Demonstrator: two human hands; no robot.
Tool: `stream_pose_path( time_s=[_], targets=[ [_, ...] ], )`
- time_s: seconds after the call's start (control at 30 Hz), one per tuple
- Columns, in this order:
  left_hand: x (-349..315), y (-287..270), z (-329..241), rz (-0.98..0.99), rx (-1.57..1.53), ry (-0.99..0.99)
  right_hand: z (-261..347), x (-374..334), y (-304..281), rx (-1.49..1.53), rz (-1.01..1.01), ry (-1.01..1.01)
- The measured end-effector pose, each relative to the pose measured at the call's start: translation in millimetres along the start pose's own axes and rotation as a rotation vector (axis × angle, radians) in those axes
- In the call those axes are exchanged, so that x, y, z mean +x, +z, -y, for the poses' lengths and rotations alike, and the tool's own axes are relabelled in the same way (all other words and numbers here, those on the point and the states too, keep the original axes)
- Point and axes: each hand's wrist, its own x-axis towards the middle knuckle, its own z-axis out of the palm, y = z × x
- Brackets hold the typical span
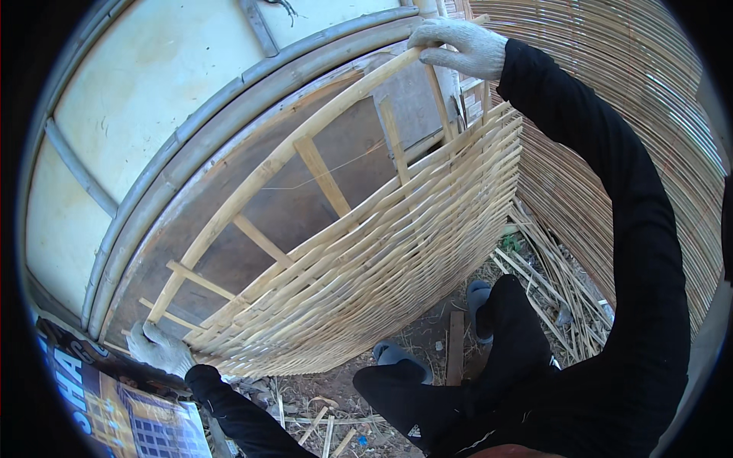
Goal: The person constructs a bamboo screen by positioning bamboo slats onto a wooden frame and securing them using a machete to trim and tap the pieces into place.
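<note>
A woven bamboo panel (382,252) stands in front of me, its pale strips laced around upright slats (322,177). Along its top runs a long bamboo rail (286,149), with gaps between it and the weave. My right hand (462,49), in a whitish knit glove, is closed over the rail's far right end. At the near left end, my left hand (162,351), gloved likewise, is closed about the rail beside the panel's corner; some of its fingers are hidden.
Behind the panel is a brown board (252,183) below curved grey bamboo poles (183,137). A slatted bamboo screen (611,91) rises at right. Loose strips (569,282) litter the ground around my feet (405,359). A printed banner (145,416) lies at lower left.
</note>
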Motion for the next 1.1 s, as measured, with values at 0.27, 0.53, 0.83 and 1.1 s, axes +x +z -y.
stream_pose_path(
  time_s=[0.27, 0.53, 0.83, 1.1],
  targets=[
    [7, 1, -13, 0.000, -0.051, -0.044, 2, -6, -12, 0.029, 0.021, 0.094],
    [21, -34, -227, -0.291, -0.467, 0.113, 28, -1, -57, 0.029, 0.034, 0.100],
    [6, -26, -422, 0.257, -1.170, 0.008, 45, -32, -52, -0.081, -0.009, 0.120],
    [18, -14, -452, 0.771, -1.778, -0.507, 61, -41, -66, -0.084, 0.036, 0.204]
  ],
)
